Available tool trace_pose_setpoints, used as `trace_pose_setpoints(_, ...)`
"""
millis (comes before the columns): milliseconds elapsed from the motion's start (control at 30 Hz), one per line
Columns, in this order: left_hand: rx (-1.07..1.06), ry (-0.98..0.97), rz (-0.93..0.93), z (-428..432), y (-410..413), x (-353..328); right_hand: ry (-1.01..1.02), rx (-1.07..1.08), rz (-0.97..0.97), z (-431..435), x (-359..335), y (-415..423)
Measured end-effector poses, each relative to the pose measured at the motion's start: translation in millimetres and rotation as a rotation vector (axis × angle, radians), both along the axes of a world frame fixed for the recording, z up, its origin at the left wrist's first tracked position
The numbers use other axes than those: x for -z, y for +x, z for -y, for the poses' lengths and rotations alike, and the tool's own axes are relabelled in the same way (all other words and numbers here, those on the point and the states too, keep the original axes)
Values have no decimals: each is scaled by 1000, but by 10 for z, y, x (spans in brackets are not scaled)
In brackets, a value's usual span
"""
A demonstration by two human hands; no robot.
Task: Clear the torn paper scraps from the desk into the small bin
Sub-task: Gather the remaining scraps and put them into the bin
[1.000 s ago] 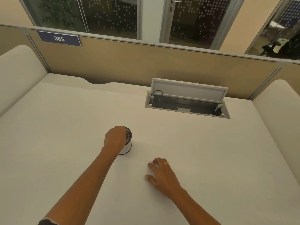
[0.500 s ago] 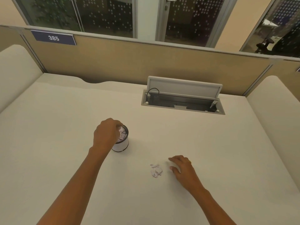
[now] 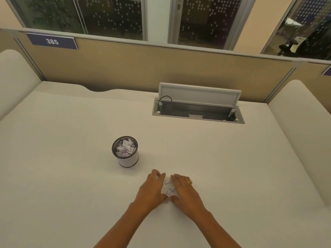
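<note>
Paper scraps (image 3: 168, 188): small crumpled white heap on the counter (image 3: 232, 167), penned between both hands, near and to the right of the small bin (image 3: 126, 152). Left hand (image 3: 153, 189): palm down, fingers curled against the heap's left flank, not closed around it. Right hand (image 3: 184, 189): mirrored on the right flank, ring (image 3: 189, 182) on one finger, likewise cupping rather than clamping. Thumbs nearly meeting at the near edge of the heap. Bin: upright, dark rim, already well filled with scraps. Step in hand, by judgement: gathering the last loose pile. Recommended handling: fingertips kept flat against the counter to slide under the lowest pieces; heap squeezed from both sides into one wad before lifting; lift low and short toward the bin; release directly over the rim, given scant room left inside. Risk: light pieces slipping out through the gap at the far side.
</note>
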State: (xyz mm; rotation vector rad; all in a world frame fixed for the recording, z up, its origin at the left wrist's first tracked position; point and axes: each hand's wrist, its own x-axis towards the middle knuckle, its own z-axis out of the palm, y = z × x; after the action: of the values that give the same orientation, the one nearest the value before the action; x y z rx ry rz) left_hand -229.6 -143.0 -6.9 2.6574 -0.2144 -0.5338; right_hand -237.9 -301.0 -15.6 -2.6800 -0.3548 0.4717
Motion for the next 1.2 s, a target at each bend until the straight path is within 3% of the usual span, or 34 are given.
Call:
trace_pose_setpoints(267, -104, -113, 64, 142, -11, 165, -29, 79, 52, -148, 34, 50)
trace_pose_setpoints(700, -136, -34, 203, 155, -107, 254, -54, 148, 176, -250, 139, -64)
trace_pose_setpoints(833, -146, -16, 233, 138, -128, 257, 8, 209, 224, -235, 141, -85)
trace_pose_setpoints(1033, -215, -62, 230, 100, -151, 231, 281, 477, 89, -92, 34, -32)
trace_pose_setpoints(1200, -296, -104, 225, -6, -149, 203, 308, 531, 39, 19, 25, 72)
